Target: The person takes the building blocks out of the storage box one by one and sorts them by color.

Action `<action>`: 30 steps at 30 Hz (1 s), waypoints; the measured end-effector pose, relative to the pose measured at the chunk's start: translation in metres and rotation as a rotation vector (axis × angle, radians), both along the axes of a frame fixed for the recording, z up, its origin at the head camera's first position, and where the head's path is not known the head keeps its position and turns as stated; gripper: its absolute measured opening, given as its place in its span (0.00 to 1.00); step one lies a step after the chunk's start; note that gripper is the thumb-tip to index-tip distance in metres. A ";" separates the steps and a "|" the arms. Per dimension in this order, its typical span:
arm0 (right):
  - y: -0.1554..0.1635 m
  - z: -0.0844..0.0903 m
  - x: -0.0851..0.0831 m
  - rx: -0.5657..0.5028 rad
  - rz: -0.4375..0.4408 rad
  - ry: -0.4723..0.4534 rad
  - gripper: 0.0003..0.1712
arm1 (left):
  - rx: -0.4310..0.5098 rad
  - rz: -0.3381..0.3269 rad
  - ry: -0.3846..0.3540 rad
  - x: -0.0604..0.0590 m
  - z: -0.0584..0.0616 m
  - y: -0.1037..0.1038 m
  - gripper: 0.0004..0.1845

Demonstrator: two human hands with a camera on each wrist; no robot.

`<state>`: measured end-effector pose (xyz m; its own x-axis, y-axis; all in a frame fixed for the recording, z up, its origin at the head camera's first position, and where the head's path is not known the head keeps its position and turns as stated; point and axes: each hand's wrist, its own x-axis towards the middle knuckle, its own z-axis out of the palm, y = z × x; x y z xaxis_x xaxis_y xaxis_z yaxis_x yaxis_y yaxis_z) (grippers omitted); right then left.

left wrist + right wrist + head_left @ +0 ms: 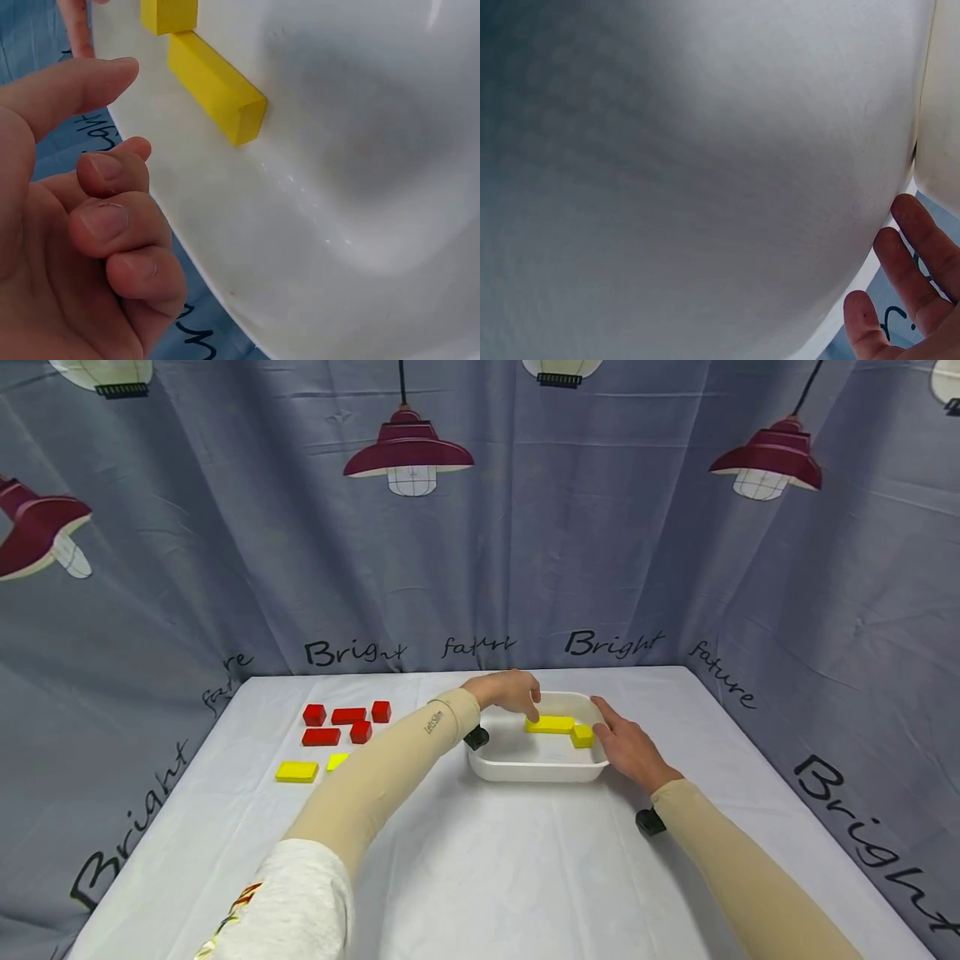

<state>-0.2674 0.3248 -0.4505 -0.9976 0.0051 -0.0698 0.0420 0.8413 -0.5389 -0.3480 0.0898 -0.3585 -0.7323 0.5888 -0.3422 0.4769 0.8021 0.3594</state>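
A white tray [536, 772] stands on the table, with a long yellow block [555, 724] and a yellow cube [582, 737] inside, close together. My left hand [513, 692] hovers over the tray's far left part, near one end of the long block. In the left wrist view, nothing lies between the thumb and loosely bent fingers [112, 217], and the long block [217, 90] is apart from them. My right hand [633, 750] holds the tray's right side, thumb over the rim. In the right wrist view its fingers [926, 255] lie along the outside.
On the left of the white-covered table [495, 877] are several red blocks [321, 737]. Nearer lie a flat yellow block [297, 772] and another yellow piece [337, 761], partly hidden by the left sleeve [375, 793]. A printed curtain [480, 568] surrounds the table.
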 end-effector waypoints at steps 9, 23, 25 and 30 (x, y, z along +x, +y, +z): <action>-0.002 0.000 0.001 0.004 -0.001 -0.007 0.36 | -0.015 0.061 -0.072 -0.012 -0.014 0.010 0.29; -0.001 0.000 0.002 0.053 0.013 0.030 0.35 | -0.144 0.103 -0.048 -0.017 -0.030 0.019 0.13; -0.001 0.001 0.003 0.053 0.010 0.029 0.35 | -0.147 0.100 -0.044 -0.017 -0.031 0.020 0.14; 0.000 0.000 0.002 0.045 -0.001 0.018 0.35 | -0.151 0.080 -0.030 -0.020 -0.033 0.023 0.16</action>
